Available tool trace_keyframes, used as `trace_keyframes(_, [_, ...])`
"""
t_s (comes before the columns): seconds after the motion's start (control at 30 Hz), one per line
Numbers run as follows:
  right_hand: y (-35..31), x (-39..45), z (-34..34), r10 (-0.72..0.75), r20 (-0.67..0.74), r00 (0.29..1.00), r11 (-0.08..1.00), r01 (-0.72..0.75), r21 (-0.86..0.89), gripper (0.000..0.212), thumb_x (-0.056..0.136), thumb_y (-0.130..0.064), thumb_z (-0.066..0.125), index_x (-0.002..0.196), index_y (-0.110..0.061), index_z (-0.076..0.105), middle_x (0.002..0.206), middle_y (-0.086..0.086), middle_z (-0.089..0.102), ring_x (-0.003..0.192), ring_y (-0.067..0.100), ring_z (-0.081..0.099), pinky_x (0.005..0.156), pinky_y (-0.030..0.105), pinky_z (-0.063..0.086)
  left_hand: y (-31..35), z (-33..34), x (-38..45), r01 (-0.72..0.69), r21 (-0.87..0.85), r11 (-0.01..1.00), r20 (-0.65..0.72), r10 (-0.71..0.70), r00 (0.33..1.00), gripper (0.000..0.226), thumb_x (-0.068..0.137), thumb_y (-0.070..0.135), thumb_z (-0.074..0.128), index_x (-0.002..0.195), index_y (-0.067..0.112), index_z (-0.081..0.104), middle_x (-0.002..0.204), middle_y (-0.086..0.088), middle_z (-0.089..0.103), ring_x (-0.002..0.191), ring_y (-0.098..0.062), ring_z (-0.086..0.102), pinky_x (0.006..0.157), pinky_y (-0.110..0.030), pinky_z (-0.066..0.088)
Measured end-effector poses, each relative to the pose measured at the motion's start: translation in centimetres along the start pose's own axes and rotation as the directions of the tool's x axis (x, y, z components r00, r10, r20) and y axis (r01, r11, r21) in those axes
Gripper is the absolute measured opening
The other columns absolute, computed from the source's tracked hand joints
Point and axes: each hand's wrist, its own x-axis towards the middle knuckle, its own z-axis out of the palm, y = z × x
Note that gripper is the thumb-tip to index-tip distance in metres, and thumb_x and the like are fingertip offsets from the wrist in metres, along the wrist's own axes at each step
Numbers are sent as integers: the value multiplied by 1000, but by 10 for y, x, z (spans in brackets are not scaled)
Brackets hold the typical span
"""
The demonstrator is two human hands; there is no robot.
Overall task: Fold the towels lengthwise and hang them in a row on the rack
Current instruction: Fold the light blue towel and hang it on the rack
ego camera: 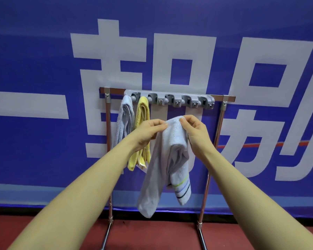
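I count two towels done, a pale blue towel and a yellow towel hanging at the rack's left end, while my left grip and right grip pinch the folded white towel below the empty middle clips, not yet hung.

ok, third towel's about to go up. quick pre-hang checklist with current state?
1. Both hands on the towel: ok. Left hand and right hand pinch the top of the white striped towel.
2. Towel folded lengthwise: ok, doubled over, though the ends hang uneven.
3. Next holder free: ok. The third clip on the rack is empty.
4. Row so far: ok. Pale blue towel and yellow towel hang side by side.
5. Towel clear of floor: ok.
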Motion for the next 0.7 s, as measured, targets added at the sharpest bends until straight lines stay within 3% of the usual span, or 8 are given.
trace_keyframes(0.1, [4, 18, -1, -2, -24, 1000, 1000, 1, -30, 14, 95, -16, 56, 82, -17, 63, 77, -6, 66, 75, 8, 60, 71, 24, 49, 2, -4, 16, -30, 1, 1000, -52, 30, 998, 13, 94, 10, 52, 93, 8, 65, 84, 0, 63, 73, -9, 55, 71, -19, 43])
trace_keyframes(0.2, [13, 40, 0, 3, -58, 998, 999, -6, -51, 11, 95, -17, 56, 87, -14, 64, 83, -2, 66, 77, 9, 61, 72, 23, 50, 6, -6, 41, -81, 151, 985, -159, 105, 982, 14, 96, 11, 51, 98, 6, 63, 85, 0, 62, 78, -7, 56, 72, -13, 46])
trace_keyframes(0.33, [26, 81, 8, 29, -133, 991, 996, -39, -74, 13, 94, -19, 59, 94, -8, 66, 87, 6, 69, 81, 16, 62, 76, 31, 52, 7, -13, 81, -96, 244, 965, -257, 160, 953, 16, 97, 14, 49, 97, 6, 62, 94, -9, 60, 87, -16, 52, 82, -30, 44])
trace_keyframes(0.4, [34, 103, 13, 42, -181, 983, 997, -53, -53, 12, 92, -19, 61, 91, -9, 67, 87, 6, 69, 78, 15, 62, 73, 30, 53, 8, -21, 101, -100, 310, 945, -287, 194, 938, 20, 97, 16, 48, 101, 3, 63, 94, -8, 60, 87, -15, 52, 84, -30, 45])
trace_keyframes(0.57, [50, 151, 20, -2, -233, 973, 1000, -5, -27, 13, 90, -17, 63, 94, -6, 67, 84, 3, 68, 75, 11, 62, 68, 23, 51, 10, -52, 152, -99, 599, 794, -245, 300, 922, 23, 92, 31, 49, 84, 13, 61, 79, 2, 59, 78, -19, 52, 81, -34, 45])
trace_keyframes(0.7, [67, 184, 28, -38, -258, 965, 999, 33, -24, 10, 90, -14, 63, 86, -5, 66, 76, 2, 66, 69, 9, 60, 68, 23, 50, 12, -68, 184, -26, 737, 675, -233, 290, 928, 19, 94, 25, 49, 84, 13, 59, 75, 1, 57, 78, -20, 50, 78, -33, 36])
